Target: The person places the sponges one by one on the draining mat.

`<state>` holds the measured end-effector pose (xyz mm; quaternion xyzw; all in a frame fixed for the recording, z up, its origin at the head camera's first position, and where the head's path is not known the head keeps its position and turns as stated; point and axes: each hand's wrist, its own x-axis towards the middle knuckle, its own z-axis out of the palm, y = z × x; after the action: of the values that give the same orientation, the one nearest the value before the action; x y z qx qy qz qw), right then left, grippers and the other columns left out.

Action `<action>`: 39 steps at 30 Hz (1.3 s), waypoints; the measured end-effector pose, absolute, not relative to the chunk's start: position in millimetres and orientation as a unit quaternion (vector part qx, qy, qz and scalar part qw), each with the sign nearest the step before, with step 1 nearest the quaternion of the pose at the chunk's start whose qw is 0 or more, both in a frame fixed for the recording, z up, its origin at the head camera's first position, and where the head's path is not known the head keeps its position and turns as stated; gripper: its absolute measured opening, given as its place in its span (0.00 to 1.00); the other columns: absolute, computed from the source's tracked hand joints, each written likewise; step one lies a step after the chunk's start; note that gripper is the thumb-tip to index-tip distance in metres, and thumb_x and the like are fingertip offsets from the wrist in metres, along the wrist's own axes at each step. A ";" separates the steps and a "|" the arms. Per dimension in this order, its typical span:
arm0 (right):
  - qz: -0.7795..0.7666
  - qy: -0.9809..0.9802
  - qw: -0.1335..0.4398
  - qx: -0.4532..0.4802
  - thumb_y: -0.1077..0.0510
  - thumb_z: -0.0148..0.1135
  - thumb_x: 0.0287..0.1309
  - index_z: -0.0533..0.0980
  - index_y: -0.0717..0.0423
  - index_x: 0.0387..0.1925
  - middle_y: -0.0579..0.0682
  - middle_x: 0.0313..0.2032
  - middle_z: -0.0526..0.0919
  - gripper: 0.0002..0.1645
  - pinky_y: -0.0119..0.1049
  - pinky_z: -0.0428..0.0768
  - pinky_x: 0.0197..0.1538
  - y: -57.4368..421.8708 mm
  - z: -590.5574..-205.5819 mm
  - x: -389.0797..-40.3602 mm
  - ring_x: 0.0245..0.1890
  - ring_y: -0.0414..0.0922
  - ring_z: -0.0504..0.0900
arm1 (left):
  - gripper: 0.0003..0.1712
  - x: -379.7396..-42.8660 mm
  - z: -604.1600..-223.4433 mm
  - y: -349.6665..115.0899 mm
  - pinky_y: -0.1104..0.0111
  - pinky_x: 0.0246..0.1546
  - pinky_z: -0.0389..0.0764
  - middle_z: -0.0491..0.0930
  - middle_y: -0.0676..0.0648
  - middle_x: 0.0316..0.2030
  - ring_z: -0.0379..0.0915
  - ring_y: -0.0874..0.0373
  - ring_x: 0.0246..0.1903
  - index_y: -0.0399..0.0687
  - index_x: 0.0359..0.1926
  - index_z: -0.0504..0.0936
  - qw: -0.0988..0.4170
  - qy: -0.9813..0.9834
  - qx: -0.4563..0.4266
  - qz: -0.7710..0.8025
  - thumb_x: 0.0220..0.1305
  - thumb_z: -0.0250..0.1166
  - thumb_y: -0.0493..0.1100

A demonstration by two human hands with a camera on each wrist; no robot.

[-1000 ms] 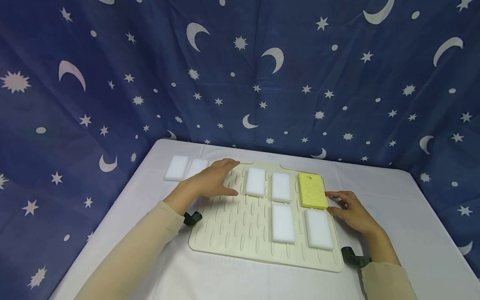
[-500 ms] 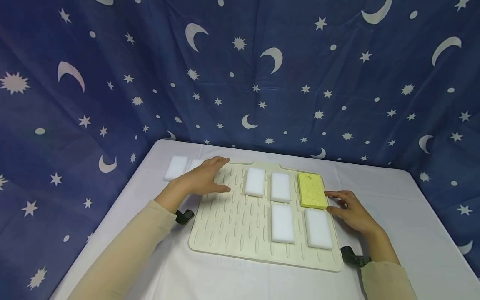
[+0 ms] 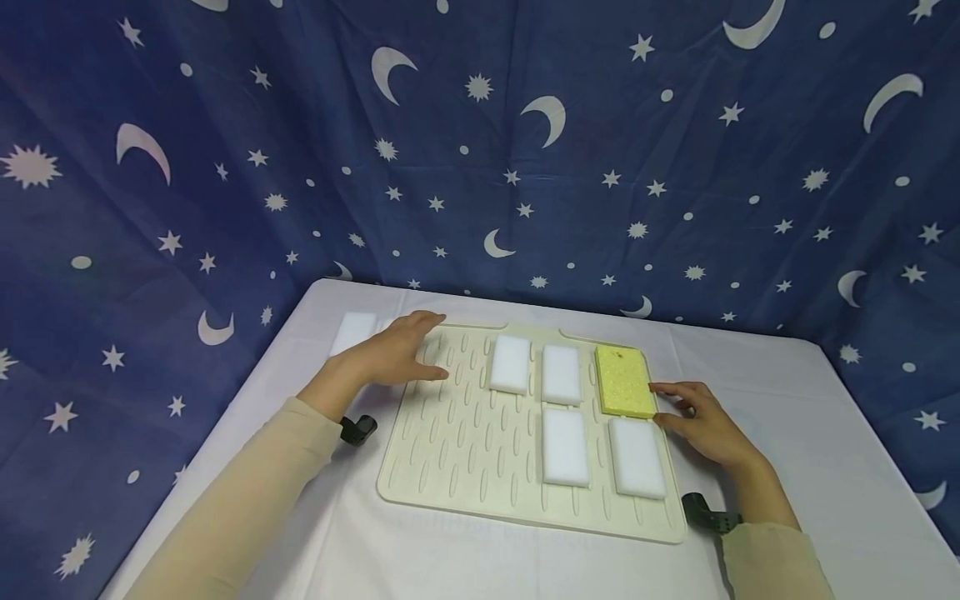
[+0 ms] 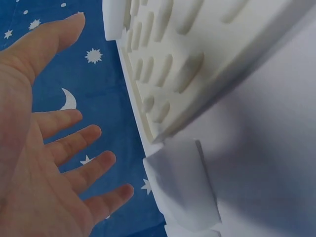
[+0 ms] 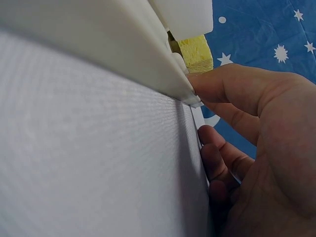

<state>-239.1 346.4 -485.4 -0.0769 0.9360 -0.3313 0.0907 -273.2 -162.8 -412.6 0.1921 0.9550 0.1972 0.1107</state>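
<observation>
A cream ridged drying mat (image 3: 465, 467) lies on the table. A yellow sponge (image 3: 625, 382) sits in its far right corner, among several white sponges (image 3: 566, 447) laid flat on the mat. My left hand (image 3: 384, 353) hovers over the mat's far left edge, thumb and fingers spread, holding nothing. It partly hides the loose white sponges (image 4: 183, 185) beyond that edge; one white sponge (image 3: 354, 332) shows past the wrist. At the mat's right side, my right hand (image 3: 705, 425) touches the edge beside the yellow sponge, fingers loosely bent. In the right wrist view the thumb (image 5: 222, 88) meets that edge.
A white cloth (image 3: 787, 400) covers the table. Behind and to the left hangs a dark blue curtain (image 3: 450, 133) with moons and stars. Each wrist carries a black strap-on camera, such as the right one (image 3: 708, 515).
My left hand has drifted left and slightly away from me across the mat's far left edge, covering more of the loose white sponges. The right hand and the sponges on the mat stay put.
</observation>
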 end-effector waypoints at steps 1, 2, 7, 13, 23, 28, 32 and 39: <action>-0.333 0.936 0.091 -0.076 0.42 0.62 0.61 0.67 0.43 0.67 0.57 0.61 0.62 0.35 0.56 0.68 0.53 346.5 -485.4 -239.1 0.55 0.56 0.66 | 0.58 -273.1 -412.3 -163.9 0.50 0.71 0.54 0.48 0.50 0.75 0.44 0.51 0.74 0.56 0.76 0.49 0.112 0.955 0.191 0.199 0.53 0.67 0.68; -0.334 0.935 0.091 -0.076 0.42 0.62 0.61 0.67 0.43 0.67 0.57 0.61 0.62 0.35 0.56 0.67 0.53 346.6 -485.3 -239.0 0.55 0.56 0.66 | 0.58 -273.2 -412.1 -164.9 0.50 0.71 0.53 0.48 0.50 0.75 0.44 0.51 0.74 0.55 0.76 0.49 0.115 0.955 0.189 0.199 0.53 0.67 0.68; -0.339 0.933 0.091 -0.074 0.42 0.62 0.60 0.67 0.44 0.67 0.57 0.61 0.62 0.35 0.56 0.67 0.53 346.8 -485.0 -238.8 0.55 0.56 0.65 | 0.58 -273.7 -412.1 -170.1 0.50 0.71 0.52 0.48 0.49 0.75 0.43 0.51 0.74 0.54 0.76 0.49 0.124 0.954 0.182 0.204 0.53 0.68 0.67; -0.334 0.936 0.088 -0.075 0.42 0.63 0.60 0.67 0.44 0.67 0.57 0.60 0.62 0.35 0.56 0.68 0.52 347.1 -485.2 -239.4 0.54 0.56 0.66 | 0.58 -276.4 -414.5 -176.7 0.49 0.71 0.52 0.48 0.49 0.75 0.43 0.50 0.74 0.53 0.76 0.49 0.122 0.954 0.179 0.209 0.52 0.69 0.65; -0.337 0.933 0.090 -0.083 0.43 0.63 0.61 0.67 0.46 0.67 0.58 0.60 0.62 0.35 0.56 0.67 0.52 348.2 -483.7 -239.1 0.54 0.56 0.66 | 0.61 -283.4 -418.5 -189.6 0.49 0.71 0.51 0.47 0.45 0.75 0.39 0.49 0.75 0.51 0.76 0.48 0.127 0.958 0.170 0.192 0.49 0.71 0.65; -0.339 0.933 0.089 -0.081 0.44 0.63 0.61 0.68 0.46 0.67 0.58 0.61 0.62 0.34 0.55 0.67 0.52 348.3 -484.8 -239.4 0.54 0.56 0.65 | 0.62 -283.9 -418.1 -194.9 0.48 0.71 0.50 0.47 0.43 0.75 0.40 0.46 0.75 0.49 0.76 0.50 0.135 0.959 0.157 0.192 0.48 0.74 0.62; -0.339 0.933 0.090 -0.077 0.43 0.63 0.60 0.68 0.45 0.67 0.58 0.60 0.62 0.35 0.55 0.67 0.52 348.3 -485.6 -239.9 0.54 0.56 0.65 | 0.61 -284.3 -418.5 -197.9 0.47 0.71 0.50 0.48 0.43 0.75 0.41 0.45 0.75 0.48 0.75 0.51 0.136 0.960 0.151 0.192 0.47 0.75 0.61; -0.342 0.932 0.095 -0.069 0.42 0.63 0.59 0.68 0.45 0.66 0.58 0.60 0.63 0.35 0.55 0.67 0.52 348.0 -485.8 -240.1 0.54 0.56 0.65 | 0.60 -288.8 -423.1 -203.2 0.45 0.70 0.50 0.47 0.41 0.75 0.41 0.41 0.74 0.46 0.75 0.53 0.130 0.964 0.147 0.178 0.48 0.74 0.60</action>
<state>-240.1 348.0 -485.8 -0.0687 0.9324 -0.3419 0.0946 -288.8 -203.2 -423.1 0.1470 0.9642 0.1779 0.1305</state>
